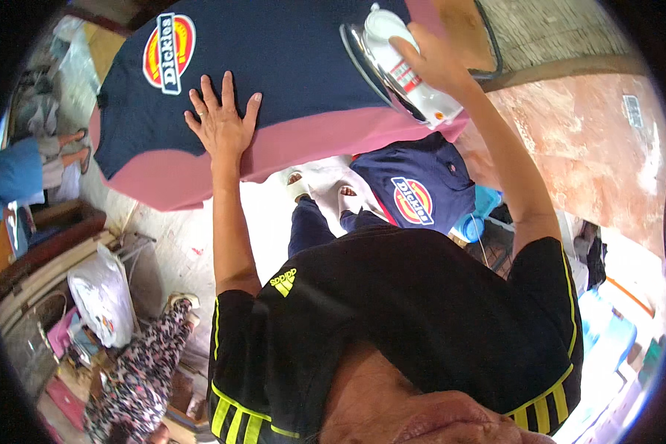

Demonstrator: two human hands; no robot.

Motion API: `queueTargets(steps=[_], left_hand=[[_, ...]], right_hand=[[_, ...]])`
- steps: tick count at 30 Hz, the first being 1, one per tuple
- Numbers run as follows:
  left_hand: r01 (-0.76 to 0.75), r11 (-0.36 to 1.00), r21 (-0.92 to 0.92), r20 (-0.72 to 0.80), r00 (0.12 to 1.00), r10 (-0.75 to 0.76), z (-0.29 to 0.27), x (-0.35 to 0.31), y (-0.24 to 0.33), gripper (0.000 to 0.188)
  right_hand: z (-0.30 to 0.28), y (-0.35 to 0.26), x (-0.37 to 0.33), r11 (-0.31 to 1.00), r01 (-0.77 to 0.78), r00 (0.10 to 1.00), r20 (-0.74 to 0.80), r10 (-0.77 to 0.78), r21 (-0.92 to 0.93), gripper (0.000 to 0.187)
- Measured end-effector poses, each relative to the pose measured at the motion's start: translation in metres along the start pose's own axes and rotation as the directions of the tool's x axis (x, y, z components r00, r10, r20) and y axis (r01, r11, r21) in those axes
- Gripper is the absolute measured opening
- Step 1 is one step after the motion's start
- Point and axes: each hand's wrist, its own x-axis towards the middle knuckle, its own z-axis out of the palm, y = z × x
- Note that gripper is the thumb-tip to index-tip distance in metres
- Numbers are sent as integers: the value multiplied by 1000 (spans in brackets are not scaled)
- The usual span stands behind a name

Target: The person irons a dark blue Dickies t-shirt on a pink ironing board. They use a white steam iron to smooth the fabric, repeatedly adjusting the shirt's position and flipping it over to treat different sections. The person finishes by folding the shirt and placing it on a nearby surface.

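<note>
A navy garment [288, 52] with a red, yellow and white printed patch lies spread over the pink-covered ironing surface [303, 144]. My left hand [223, 122] rests flat on the garment near its close edge, fingers spread, just right of and below the patch. At the right, my right hand [433, 63] is wrapped round the grip of a white clothes iron [387, 29]. The iron's shiny metal soleplate edge shows on its left side. Whether the soleplate touches the cloth, I cannot tell. My fingers partly hide the handle.
Below the surface's right end is another navy garment [422, 196] with a similar patch, beside a blue container [472, 226]. A pinkish wall [570, 133] stands at right. At left are a person in blue [15, 174], a white plastic bag [102, 296] and a person in patterned clothing [144, 366].
</note>
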Motion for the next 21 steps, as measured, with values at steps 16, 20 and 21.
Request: queueTargets(steps=[16, 20, 21], left_hand=[[171, 954, -248, -195, 955, -222, -11, -86, -34, 42], [27, 919, -393, -324, 931, -166, -21, -76, -63, 19], [48, 890, -454, -282, 940, -195, -26, -74, -70, 17]], right_hand=[[102, -161, 64, 907, 382, 813, 402, -422, 179, 45], [102, -179, 67, 932, 306, 815, 452, -363, 196, 45], [100, -187, 67, 948, 262, 812, 489, -318, 181, 46]])
